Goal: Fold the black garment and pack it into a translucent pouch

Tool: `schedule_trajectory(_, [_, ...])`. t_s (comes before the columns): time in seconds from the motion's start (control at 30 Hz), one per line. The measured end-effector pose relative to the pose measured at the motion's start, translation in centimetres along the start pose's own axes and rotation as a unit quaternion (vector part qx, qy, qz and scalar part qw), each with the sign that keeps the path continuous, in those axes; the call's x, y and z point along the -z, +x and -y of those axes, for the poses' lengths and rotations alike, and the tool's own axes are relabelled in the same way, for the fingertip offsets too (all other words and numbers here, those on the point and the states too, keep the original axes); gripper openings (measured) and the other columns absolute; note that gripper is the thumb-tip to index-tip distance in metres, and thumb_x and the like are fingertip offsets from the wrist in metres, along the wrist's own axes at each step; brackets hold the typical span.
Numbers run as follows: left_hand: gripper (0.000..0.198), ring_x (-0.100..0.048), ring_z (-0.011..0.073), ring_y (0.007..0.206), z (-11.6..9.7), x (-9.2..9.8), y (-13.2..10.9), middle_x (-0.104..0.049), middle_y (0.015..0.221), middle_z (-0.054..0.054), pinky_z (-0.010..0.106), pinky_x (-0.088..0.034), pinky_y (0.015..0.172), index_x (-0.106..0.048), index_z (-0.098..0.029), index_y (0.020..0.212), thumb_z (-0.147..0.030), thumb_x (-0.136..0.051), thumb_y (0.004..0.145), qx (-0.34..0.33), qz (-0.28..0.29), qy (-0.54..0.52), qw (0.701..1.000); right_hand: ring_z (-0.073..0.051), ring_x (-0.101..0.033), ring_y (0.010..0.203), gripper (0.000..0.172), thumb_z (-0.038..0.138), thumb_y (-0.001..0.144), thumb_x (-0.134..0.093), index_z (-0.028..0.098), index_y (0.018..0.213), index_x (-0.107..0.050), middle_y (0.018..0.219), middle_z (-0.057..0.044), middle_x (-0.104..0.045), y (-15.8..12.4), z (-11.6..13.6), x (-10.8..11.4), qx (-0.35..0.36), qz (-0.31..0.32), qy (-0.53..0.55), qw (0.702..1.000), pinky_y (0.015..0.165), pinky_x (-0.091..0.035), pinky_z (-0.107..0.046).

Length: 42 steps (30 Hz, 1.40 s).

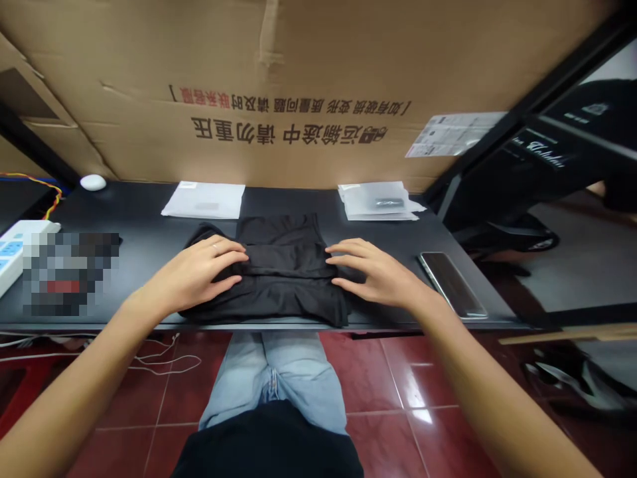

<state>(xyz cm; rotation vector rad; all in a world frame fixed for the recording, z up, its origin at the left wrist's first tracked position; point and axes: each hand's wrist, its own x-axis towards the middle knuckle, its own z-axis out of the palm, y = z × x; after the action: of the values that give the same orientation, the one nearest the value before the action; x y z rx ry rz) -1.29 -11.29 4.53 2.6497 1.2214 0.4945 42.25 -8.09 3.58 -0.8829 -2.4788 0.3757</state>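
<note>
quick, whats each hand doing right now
Left hand: open, at the left side of the black cloth.
Right hand: open, at its right side.

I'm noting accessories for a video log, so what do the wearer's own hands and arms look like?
Both hands are ungloved. The left hand wears a thin, light-coloured ring; no ring shows on the right hand. The forearms are uncovered as far as the picture shows, with no sleeves, watch or bracelet in view.
</note>
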Motion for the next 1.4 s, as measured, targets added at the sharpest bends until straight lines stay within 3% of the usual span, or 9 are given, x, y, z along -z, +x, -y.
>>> schedule_trajectory(0.23, [0.022,-0.069,0.0295,0.134,-0.6,-1.4,2.7,-0.076,0.136,0.012,0.045,-0.057,0.115,-0.076,-0.023,0.118,-0.027,-0.059,0.105,-0.012,0.045,0.033,0.998,-0.037,-0.075,0.129,0.018,0.03,0.105,-0.067,0.029,0.116,-0.082,0.127,-0.009,-0.084,1.8,-1.1,-0.4,0.028,0.034,-0.083,0.996,0.115,-0.058,-0.061])
schedule_trajectory(0.43, [0.022,-0.075,0.0242,0.089,0.2,0.7,6.1,-0.078,0.098,0.006,0.038,-0.059,0.087,-0.071,-0.021,0.118,-0.029,-0.056,0.105,0.076,-0.072,0.029,0.994,-0.032,-0.076,0.091,0.027,0.051,0.109,-0.063,0.026,0.111,-0.075,0.098,-0.008,-0.079,6.7,-3.1,0.4,-0.111,-0.182,0.0,0.977,0.09,-0.063,-0.052])
schedule_trajectory(0.53, [0.023,-0.076,0.0238,0.093,1.9,1.2,9.0,-0.08,0.104,0.008,0.036,-0.059,0.089,-0.071,-0.02,0.121,-0.03,-0.058,0.105,0.109,-0.143,0.005,0.984,-0.027,-0.067,0.077,0.04,0.064,0.103,-0.068,0.025,0.106,-0.073,0.081,-0.004,-0.069,10.5,-5.5,0.0,-0.159,-0.244,0.074,0.954,0.08,-0.061,-0.046])
schedule_trajectory(0.7, [0.034,-0.076,0.0254,0.109,4.0,0.0,10.8,-0.079,0.127,0.012,0.04,-0.06,0.105,-0.07,-0.019,0.136,-0.027,-0.06,0.104,0.134,-0.12,0.001,0.984,-0.026,-0.067,0.076,0.049,0.063,0.091,-0.078,0.024,0.12,-0.073,0.088,-0.005,-0.071,12.6,-8.3,-2.8,-0.249,-0.176,0.089,0.948,0.082,-0.064,-0.049])
schedule_trajectory(0.87, [0.058,-0.056,0.0365,0.154,0.9,-1.5,7.4,-0.055,0.169,0.02,0.052,-0.046,0.13,-0.057,-0.017,0.16,-0.037,-0.06,0.106,0.127,-0.107,0.076,0.983,-0.037,-0.075,0.113,0.069,0.057,0.098,-0.07,0.021,0.155,-0.059,0.154,-0.021,-0.065,9.6,-7.3,-4.7,-0.229,-0.144,-0.006,0.963,0.114,-0.058,-0.064])
schedule_trajectory(0.97, [0.074,-0.04,0.041,0.167,-2.7,-2.5,4.0,-0.043,0.179,0.022,0.059,-0.033,0.138,-0.049,-0.014,0.169,-0.055,-0.058,0.108,0.137,-0.042,0.119,0.982,-0.042,-0.05,0.16,0.072,0.059,0.106,-0.06,0.019,0.165,-0.051,0.176,-0.022,-0.045,7.7,-4.9,-4.4,-0.17,-0.097,-0.027,0.98,0.135,-0.039,-0.065])
schedule_trajectory(1.1, [0.08,-0.03,0.0455,0.171,-5.0,-3.3,-0.9,-0.037,0.182,0.022,0.072,-0.026,0.137,-0.046,-0.02,0.172,-0.068,-0.051,0.108,0.203,-0.024,0.16,0.966,-0.039,-0.023,0.176,0.083,0.067,0.11,-0.054,0.02,0.177,-0.036,0.19,-0.019,-0.022,4.7,-0.5,-3.7,-0.19,-0.002,-0.028,0.981,0.142,-0.028,-0.061])
schedule_trajectory(1.3, [0.081,-0.075,0.0365,0.118,-1.7,-1.7,-5.6,-0.069,0.141,0.02,0.053,-0.059,0.105,-0.05,-0.021,0.164,-0.075,-0.054,0.103,0.395,-0.086,0.066,0.912,-0.044,-0.02,0.175,0.093,0.074,0.11,-0.05,0.022,0.182,-0.023,0.191,-0.022,-0.009,-0.1,4.6,-4.3,-0.268,0.058,-0.027,0.961,0.138,-0.033,-0.067])
schedule_trajectory(1.4, [0.073,-0.076,0.0253,0.087,0.3,-1.5,-6.5,-0.075,0.114,0.008,0.042,-0.061,0.089,-0.054,-0.025,0.158,-0.067,-0.065,0.1,0.405,-0.086,-0.002,0.91,-0.045,-0.017,0.175,0.092,0.071,0.111,-0.05,0.02,0.183,-0.022,0.19,-0.024,-0.005,-1.3,5.4,-5.4,-0.269,0.065,-0.048,0.96,0.138,-0.032,-0.07])
